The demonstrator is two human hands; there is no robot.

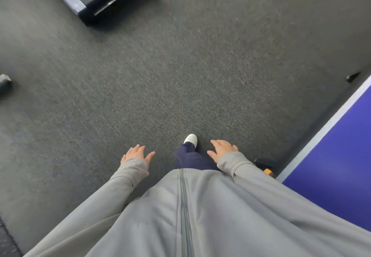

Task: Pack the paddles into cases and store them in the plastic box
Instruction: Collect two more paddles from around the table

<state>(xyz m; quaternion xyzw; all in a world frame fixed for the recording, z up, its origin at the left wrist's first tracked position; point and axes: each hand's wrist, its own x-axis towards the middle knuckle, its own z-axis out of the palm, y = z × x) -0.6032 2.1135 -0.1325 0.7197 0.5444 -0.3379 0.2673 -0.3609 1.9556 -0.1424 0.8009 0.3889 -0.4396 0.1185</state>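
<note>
Hands (137, 154) (223, 148) empty, fingers spread

Rough speckled floor (180, 66), smooth cloth jacket (220, 216)

Left grip (136, 153) and right grip (222, 149) hang empty, fingers relaxed.

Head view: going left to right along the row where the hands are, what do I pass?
In order: left hand → white shoe → right hand → black-and-orange object → white-edged blue table top.
</note>
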